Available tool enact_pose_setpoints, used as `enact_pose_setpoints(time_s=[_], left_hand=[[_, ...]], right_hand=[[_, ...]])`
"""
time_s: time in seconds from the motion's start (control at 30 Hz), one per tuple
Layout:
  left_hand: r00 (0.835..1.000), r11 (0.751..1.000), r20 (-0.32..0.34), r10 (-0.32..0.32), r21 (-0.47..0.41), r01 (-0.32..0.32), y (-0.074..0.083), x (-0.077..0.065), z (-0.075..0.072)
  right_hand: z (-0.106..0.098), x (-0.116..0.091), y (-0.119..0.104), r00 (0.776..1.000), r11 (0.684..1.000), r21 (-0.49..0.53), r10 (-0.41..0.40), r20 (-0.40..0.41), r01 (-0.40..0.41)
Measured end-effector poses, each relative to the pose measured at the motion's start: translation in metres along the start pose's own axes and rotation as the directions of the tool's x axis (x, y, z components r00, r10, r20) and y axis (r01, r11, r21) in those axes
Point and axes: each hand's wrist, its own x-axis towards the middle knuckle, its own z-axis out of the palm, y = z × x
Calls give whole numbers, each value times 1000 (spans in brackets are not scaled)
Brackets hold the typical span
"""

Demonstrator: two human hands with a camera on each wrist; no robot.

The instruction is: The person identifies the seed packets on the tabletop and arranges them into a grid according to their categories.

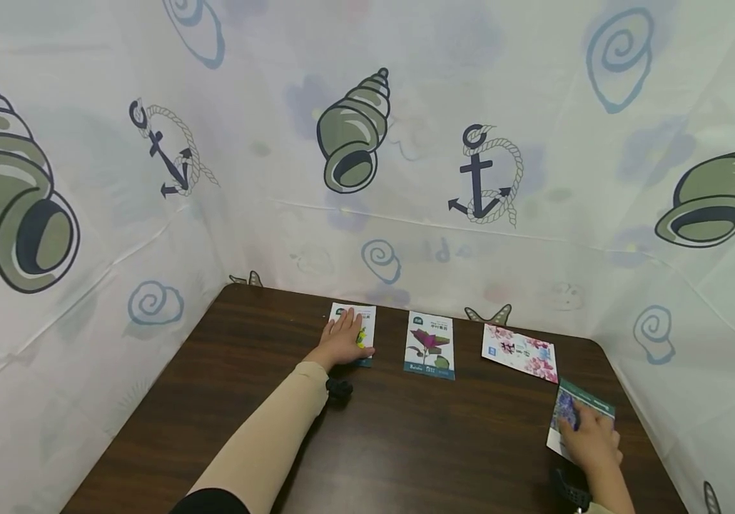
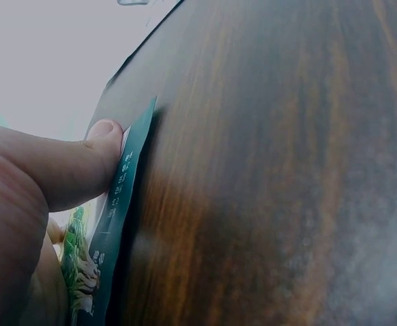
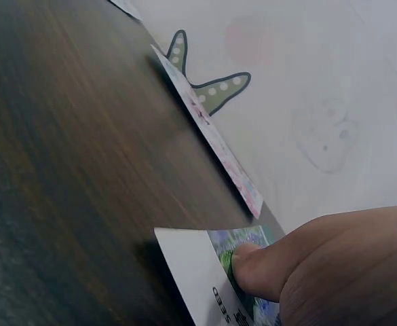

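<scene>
In the head view my left hand (image 1: pixel 342 339) lies with spread fingers over a white seed packet (image 1: pixel 367 315) at the back left of the table. The left wrist view shows its thumb at the edge of the packet's dark green band (image 2: pixel 120 210). My right hand (image 1: pixel 592 439) rests on a seed packet with purple flowers and a green band (image 1: pixel 589 395) at the right, covering part of it. In the right wrist view the thumb (image 3: pixel 256 268) touches this packet's printed face. A pink-blossom packet (image 1: pixel 521 350) lies just beyond the right hand.
Between the hands, a white packet with a magenta flower (image 1: pixel 429 343) lies on the dark wooden table (image 1: pixel 432 442). Patterned cloth (image 1: pixel 265 143) with shells and anchors hangs behind and beside the table. Both wrists wear dark straps (image 1: pixel 340 390).
</scene>
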Motion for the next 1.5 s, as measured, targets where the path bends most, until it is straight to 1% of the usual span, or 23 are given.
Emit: enact_pose_setpoints(time_s=[0.13,0.27,0.5,0.6,0.73,0.8,1.03,1.27,1.5], left_hand=[[1000,1000,-8,0,22,0,-1,3,0],[1000,1000,-19,12,14,-11,0,3,-1],[1000,1000,-14,4,-3,-4,0,0,0],[1000,1000,-18,2,-21,-3,-1,-3,1],[1000,1000,-26,0,-15,-1,-1,-4,1],[1000,1000,-31,2,-6,-2,-1,-4,1],[999,1000,-32,2,-12,-2,2,-4,1],[1000,1000,-29,4,-19,-4,3,-6,0],[1000,1000,-24,6,-8,-6,3,-7,-1]], right_hand=[[3,-4,-1,1000,1000,4,-4,-8,4],[3,-6,-4,1000,1000,-2,-18,-4,18],[2,-8,-11,999,998,-60,-31,8,31],[3,-7,-14,998,995,-82,-66,2,65],[7,-8,-16,991,988,-76,-134,-9,133],[10,-9,-18,990,987,-67,-144,-4,144],[14,-16,-28,986,976,-141,-158,50,164],[13,-32,-39,982,977,-97,-185,46,189],[18,-40,-45,971,966,-103,-237,20,238]])
